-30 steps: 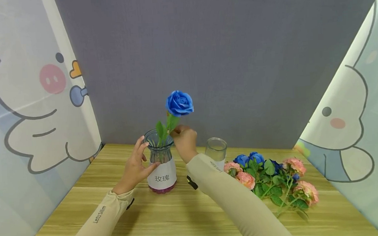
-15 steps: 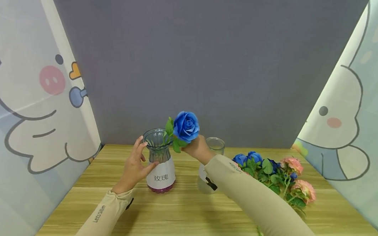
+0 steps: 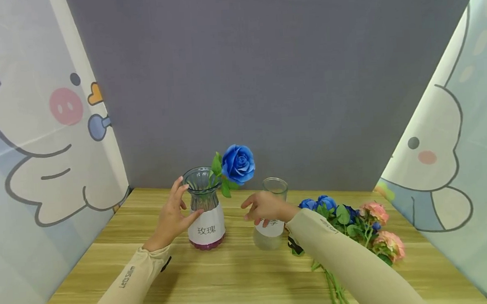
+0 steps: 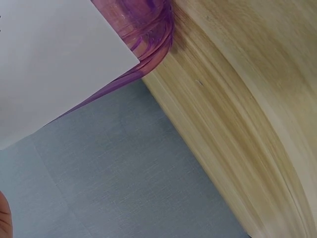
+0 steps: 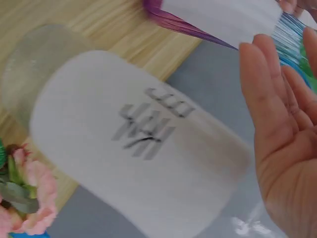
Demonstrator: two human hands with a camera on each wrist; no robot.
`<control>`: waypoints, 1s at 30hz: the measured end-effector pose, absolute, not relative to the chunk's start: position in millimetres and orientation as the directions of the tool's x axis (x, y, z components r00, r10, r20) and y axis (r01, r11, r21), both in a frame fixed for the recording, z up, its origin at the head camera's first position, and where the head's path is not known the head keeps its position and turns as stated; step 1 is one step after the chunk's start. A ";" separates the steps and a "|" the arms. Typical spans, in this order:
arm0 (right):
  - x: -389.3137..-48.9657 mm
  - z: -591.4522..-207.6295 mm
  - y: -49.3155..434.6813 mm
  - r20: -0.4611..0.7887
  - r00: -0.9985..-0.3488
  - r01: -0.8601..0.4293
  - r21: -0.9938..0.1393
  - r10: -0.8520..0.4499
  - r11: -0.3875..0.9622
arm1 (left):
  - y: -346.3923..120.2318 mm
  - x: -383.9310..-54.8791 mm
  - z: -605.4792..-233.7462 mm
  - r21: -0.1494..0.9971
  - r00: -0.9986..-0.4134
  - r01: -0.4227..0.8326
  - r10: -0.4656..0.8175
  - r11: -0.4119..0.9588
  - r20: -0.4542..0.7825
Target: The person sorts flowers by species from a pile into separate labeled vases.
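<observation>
My left hand (image 3: 169, 220) holds a fluted glass vase (image 3: 206, 223) at its left side, fingers at the rim and thumb against the white label. The vase has a bluish top and a purple base (image 4: 148, 29). A single blue rose (image 3: 238, 164) with green leaves stands in it, leaning right over the rim. My right hand (image 3: 266, 207) is off the rose, fingers loosely bent and holding nothing, in front of a second, clear glass vase (image 3: 269, 240). That vase's label (image 5: 143, 134) is partly hidden by the hand in the head view.
To the right lie pink flowers (image 3: 388, 245) and blue roses (image 3: 326, 202), their green stems (image 3: 333, 289) reaching toward the table's front, partly behind my right sleeve (image 3: 348, 256). A grey panel (image 3: 289, 76) closes the back of the wooden table (image 3: 234, 285); printed cloths hang at both sides.
The blue rose has tipped right and sunk lower over the vase rim. My right hand has let go of it and drawn back right and down. The left hand stays at the vase.
</observation>
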State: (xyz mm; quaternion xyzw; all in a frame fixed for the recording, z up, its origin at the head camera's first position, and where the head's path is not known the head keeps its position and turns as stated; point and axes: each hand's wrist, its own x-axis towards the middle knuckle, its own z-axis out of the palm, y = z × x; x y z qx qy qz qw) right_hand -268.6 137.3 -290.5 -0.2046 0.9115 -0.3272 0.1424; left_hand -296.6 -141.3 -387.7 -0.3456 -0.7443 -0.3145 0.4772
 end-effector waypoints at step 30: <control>-259.7 -325.4 289.4 -0.280 -0.886 -0.054 -0.729 -0.369 0.682 | -142.3 -296.0 -386.8 0.140 -0.310 0.814 0.218 0.563 0.926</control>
